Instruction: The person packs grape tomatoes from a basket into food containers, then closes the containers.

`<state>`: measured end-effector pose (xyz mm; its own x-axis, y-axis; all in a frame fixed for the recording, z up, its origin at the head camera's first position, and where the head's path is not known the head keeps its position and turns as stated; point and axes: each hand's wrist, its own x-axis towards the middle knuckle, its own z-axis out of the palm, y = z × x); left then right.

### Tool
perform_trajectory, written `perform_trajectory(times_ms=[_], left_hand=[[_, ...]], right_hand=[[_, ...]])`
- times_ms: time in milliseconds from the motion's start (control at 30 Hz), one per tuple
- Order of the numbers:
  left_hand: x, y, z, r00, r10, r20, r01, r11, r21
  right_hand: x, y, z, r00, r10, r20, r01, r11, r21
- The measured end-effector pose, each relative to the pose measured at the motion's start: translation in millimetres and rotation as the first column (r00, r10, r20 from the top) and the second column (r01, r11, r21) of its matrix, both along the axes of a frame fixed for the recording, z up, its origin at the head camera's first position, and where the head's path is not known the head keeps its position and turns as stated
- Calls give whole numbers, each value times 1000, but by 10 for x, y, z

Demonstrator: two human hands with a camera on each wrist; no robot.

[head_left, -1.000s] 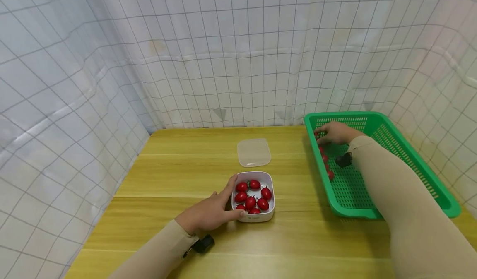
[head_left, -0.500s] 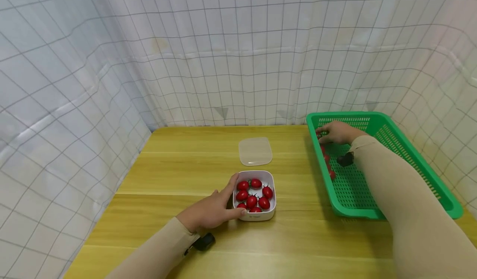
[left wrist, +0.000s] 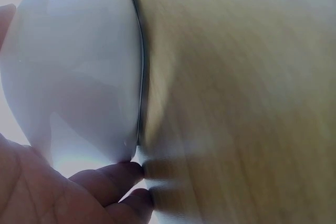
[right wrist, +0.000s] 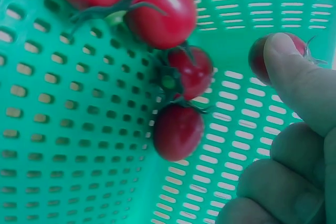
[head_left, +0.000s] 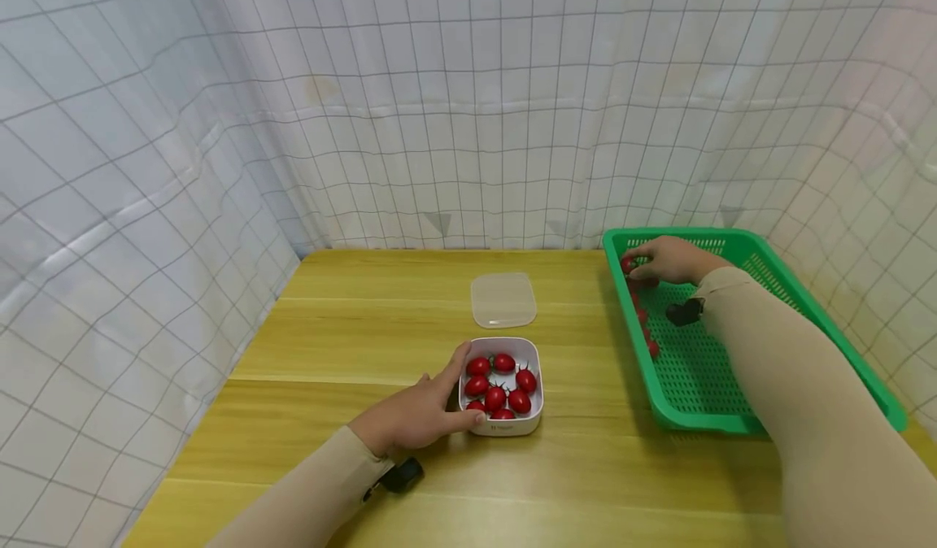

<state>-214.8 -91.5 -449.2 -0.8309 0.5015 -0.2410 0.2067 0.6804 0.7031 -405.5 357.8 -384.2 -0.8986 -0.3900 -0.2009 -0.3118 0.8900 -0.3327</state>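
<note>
- Tomatoes [head_left: 494,398] sit inside the white box [head_left: 501,427] and along the left wall of the green basket [head_left: 710,420].
- Wooden table [head_left: 586,483] separates box from basket — we see the two edges well apart.
- Our right hand [head_left: 677,260], by the basket's far left corner, pinches one tomato [right wrist: 257,62], other fingers curled.
- Our left hand [head_left: 413,416] spreads wide — thumb and fingers holding the box's left side.

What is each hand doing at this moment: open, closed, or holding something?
Left hand: holding the white square plastic box.
Right hand: pinching a red oval tomato.
</note>
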Motion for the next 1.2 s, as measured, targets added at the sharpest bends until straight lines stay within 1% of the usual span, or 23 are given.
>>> perform_trajectory(times_ms=[300, 667, 733, 900, 967, 1067, 1200], left_hand=[[22, -2, 12, 1000, 11, -4, -11, 1000, -18], [4, -7, 1, 1000, -5, -16, 5, 1000, -2], [2, -10, -4, 1000, -5, -15, 5, 1000, -3], [-4, -13, -17, 1000, -6, -17, 6, 1000, -4], [-5, -14, -23, 1000, -8, -18, 8, 1000, 0], [-6, -15, -27, 1000, -9, -19, 9, 1000, 0], [-6, -18, -29, 1000, -6, -21, 6, 1000, -8]], right_hand=[[58, 8, 93, 999, 11, -36, -12, 1000, -20], [149, -63, 215, 998, 28, -64, -31, 999, -45], [169, -67, 230, 996, 30, -81, -33, 998, -45], [219, -72, 265, 999, -2, -52, -2, 997, -75], [239, -74, 281, 1000, -16, -26, 13, 995, -101], [268, -81, 299, 999, -22, -27, 18, 991, -129], [312, -112, 335, 999, -28, -42, 22, 990, -139]])
